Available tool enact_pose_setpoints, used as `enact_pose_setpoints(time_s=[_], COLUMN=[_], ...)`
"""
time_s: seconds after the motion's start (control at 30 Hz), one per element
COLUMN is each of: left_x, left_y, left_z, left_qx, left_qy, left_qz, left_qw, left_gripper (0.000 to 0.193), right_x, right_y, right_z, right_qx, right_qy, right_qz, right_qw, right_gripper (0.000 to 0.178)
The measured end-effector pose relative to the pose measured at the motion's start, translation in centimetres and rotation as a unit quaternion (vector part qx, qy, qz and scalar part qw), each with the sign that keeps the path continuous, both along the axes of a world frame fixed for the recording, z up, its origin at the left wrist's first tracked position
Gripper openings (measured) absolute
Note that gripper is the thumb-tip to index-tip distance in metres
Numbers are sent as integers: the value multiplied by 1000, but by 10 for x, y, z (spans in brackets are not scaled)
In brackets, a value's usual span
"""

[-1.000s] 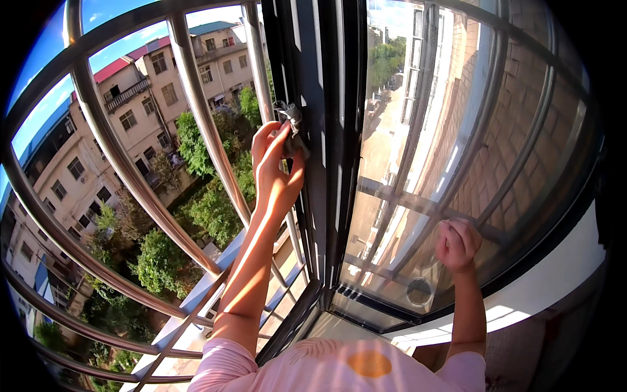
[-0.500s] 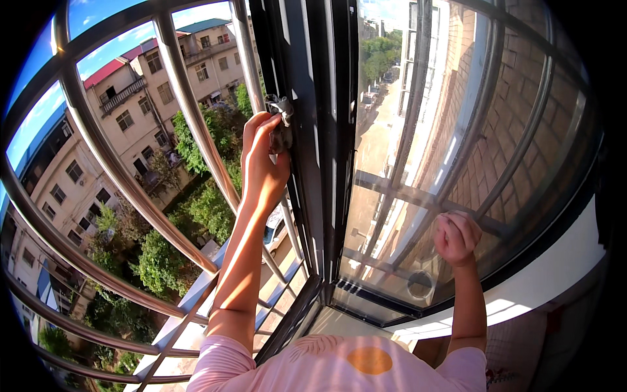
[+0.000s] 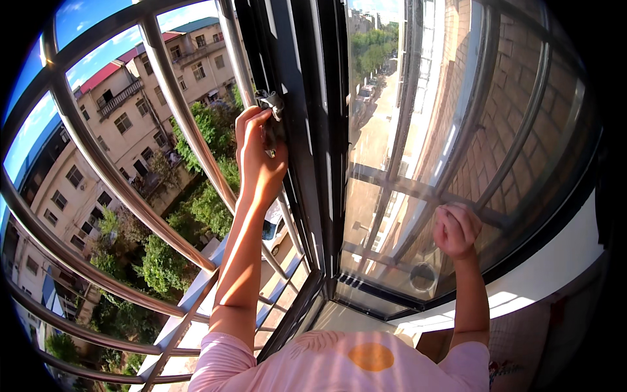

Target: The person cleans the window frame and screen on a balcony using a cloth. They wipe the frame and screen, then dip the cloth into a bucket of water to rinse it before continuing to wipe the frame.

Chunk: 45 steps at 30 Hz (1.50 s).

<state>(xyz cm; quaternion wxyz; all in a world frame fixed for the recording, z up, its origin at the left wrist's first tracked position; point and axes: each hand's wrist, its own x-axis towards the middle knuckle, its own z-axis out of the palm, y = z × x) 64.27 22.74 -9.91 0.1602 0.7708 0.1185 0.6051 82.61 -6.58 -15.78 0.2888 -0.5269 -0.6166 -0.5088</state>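
Observation:
My left hand reaches up to the black window frame, its fingers closed around a bunched grey cloth. Part of this crumpled cloth sticks out above the fingertips, against the outer edge of the frame. The rest of it is hidden in the grip. On the right, my right hand is curled into a fist in front of the window glass. Nothing shows between its fingers, and whether the knuckles touch the pane I cannot tell.
Shiny metal security bars curve close along my left arm. A pale sill runs below the pane at right. Through the bars are trees and a beige building. A round mark shows low on the glass.
The view has shifted slightly, so the frame sits a little farther left. My left hand still grips the cloth, turned a little at the frame's edge. The right fist stays almost in place.

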Motion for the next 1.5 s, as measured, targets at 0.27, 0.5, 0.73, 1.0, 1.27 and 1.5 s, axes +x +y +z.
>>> enact_pose_setpoints(time_s=[0.27, 0.5, 0.73, 1.0, 1.27, 1.5], left_x=[-2, -4, -3, 0, 21, 8], left_y=[2, 4, 11, -4, 3, 10], left_z=[1, 3, -3, 3, 61, 181], left_qx=[28, 2, 31, 13, 67, 240], left_qy=[17, 46, 16, -49, -184, -100], left_qz=[7, -31, -27, -7, 63, 81], left_qw=[999, 998, 999, 999, 979, 962], left_gripper=[47, 50, 52, 27, 15, 27], right_x=[0, 4, 1, 1, 1, 1], right_y=[-1, 1, -1, 0, 0, -2], right_z=[-1, -3, 1, -1, -1, -3], right_qx=[2, 10, 8, 0, -3, -12], right_qy=[-2, -7, -13, -5, -8, -5], right_qz=[2, -9, -11, -8, 3, 2], right_qw=[1000, 1000, 1000, 1000, 1000, 1000], right_gripper=[13, 15, 16, 15, 17, 15])
